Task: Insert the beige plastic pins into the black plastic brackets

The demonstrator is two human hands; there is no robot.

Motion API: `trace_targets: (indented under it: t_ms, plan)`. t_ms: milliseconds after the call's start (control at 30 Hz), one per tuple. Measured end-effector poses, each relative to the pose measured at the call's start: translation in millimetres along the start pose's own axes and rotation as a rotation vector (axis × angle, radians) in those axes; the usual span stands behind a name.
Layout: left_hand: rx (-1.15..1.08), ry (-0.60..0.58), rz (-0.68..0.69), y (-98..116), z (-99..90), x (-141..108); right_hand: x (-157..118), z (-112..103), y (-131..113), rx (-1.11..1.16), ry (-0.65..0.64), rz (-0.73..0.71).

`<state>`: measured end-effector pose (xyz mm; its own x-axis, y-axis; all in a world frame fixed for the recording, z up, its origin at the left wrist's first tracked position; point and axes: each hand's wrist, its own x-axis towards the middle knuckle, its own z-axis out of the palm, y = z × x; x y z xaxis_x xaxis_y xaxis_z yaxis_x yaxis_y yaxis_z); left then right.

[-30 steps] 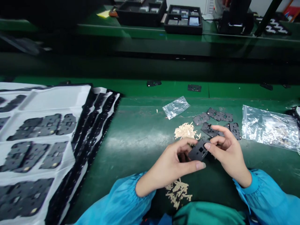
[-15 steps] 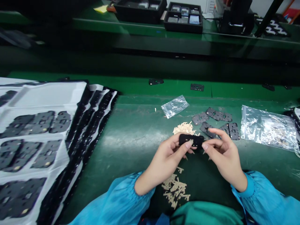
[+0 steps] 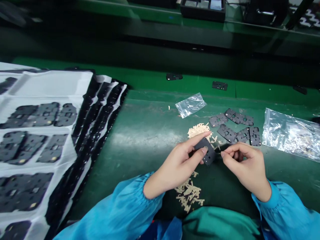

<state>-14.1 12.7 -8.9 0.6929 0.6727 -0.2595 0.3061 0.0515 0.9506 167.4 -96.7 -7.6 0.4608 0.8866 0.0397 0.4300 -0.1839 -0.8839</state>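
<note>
My left hand (image 3: 181, 163) grips a flat black plastic plate (image 3: 210, 155) with small holes, thumb on its upper face. The plate is held tilted above the green bench. Just right of it, my right hand (image 3: 246, 166) is closed in a pinch; whatever is between thumb and forefinger is too small to name. Behind my left hand lies a pile of small beige pieces (image 3: 197, 129), and a second beige heap (image 3: 188, 197) sits nearer my body. Several similar black plates (image 3: 227, 132) lie flat beyond my right hand.
At left, stacked white sheets (image 3: 57, 83) with black edges carry rows of black plates. A small clear bag (image 3: 191, 105) lies beyond the beige pile, and a larger clear bag (image 3: 280, 131) is at right. Black trays (image 3: 203, 12) stand on the raised back shelf.
The black plate has turned from edge-on to a tilted position showing its broad face. My right hand has moved slightly right, its fingers curled in more. The camera view has tipped downward.
</note>
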Motion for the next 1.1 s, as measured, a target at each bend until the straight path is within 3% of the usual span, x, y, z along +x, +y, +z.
trace_targets:
  t_ms: [233, 633, 867, 1100]
  plan:
    - [-0.007, 0.002, 0.022, -3.1, 4.0, -2.4, -4.4, 2.7, -2.9, -0.094, 0.002, -0.114]
    - [0.001, 0.03, -0.027, 2.0, 5.2, -4.5, -6.6, 1.5, -3.7, -0.113, 0.005, -0.115]
    - [0.003, 0.012, -0.049, 3.1, 5.1, -5.1, -5.8, 1.7, -5.3, -0.075, -0.03, -0.042]
    - [-0.049, 0.025, 0.022, 2.3, 4.8, -4.7, -4.6, 0.9, -5.6, -0.003, -0.071, 0.111]
